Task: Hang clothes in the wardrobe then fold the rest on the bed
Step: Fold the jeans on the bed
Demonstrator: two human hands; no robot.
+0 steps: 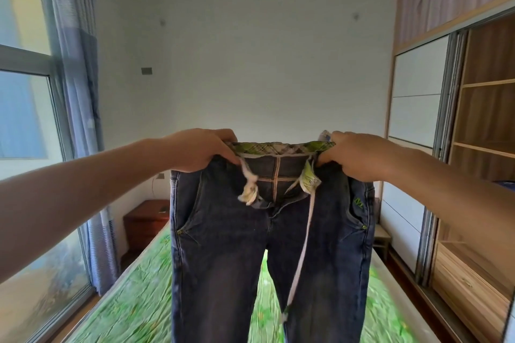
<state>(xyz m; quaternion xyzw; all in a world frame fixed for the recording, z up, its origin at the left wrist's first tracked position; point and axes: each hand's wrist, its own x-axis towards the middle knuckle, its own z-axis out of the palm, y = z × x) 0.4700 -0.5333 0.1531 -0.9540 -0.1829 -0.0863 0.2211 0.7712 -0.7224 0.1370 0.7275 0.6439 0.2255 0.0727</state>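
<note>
Bed point(404, 301), crumpled green floral sheet point(139, 301) spread over it

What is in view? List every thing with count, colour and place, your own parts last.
jeans: 1, dark blue, held up at centre
drawstring: 1, pale, hanging from the jeans' waistband
bed: 1, green patterned sheet, below
bedside table: 1, reddish-brown, beyond the bed
window: 1, grey-framed, far left
curtain: 1, blue-grey, left by the window
wardrobe: 1, light wood, right, open shelves
left grip: 1, bare, on the waistband's left end
right grip: 1, bare, on the waistband's right end
</note>
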